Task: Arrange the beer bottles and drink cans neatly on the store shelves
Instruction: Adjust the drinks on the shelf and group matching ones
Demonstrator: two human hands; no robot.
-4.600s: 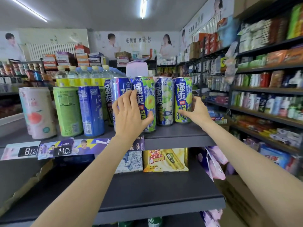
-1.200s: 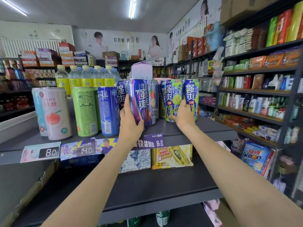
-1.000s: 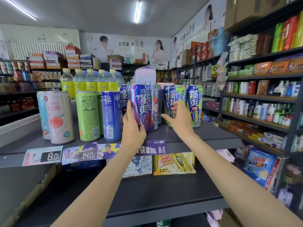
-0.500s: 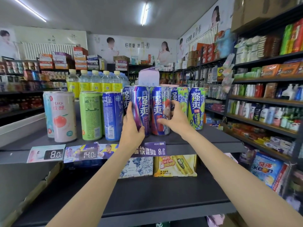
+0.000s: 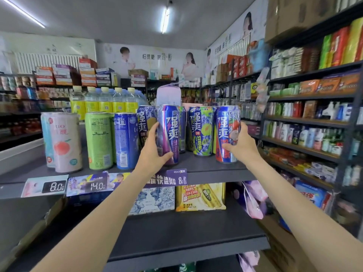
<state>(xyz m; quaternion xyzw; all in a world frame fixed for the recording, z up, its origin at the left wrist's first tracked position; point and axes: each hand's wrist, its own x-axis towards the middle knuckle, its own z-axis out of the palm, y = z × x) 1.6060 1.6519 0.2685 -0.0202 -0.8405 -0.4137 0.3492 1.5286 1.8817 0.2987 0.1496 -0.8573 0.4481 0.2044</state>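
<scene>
two hands [image 5: 155, 152], eight cans [image 5: 202, 130] in the front row, five yellow-capped bottles [image 5: 106, 101] behind.

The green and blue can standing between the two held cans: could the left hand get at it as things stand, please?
Probably not yet. The left hand grips the purple can, so it is occupied. The green and blue can itself stands unobstructed in front, with a gap beside it.

We read "RIO" on the peach can [image 5: 63, 142] at 9 o'clock; price tags [image 5: 54, 187] at 7 o'clock show "8.0" and "14.0"; green can [image 5: 202, 131] reads "STRONG".
</scene>
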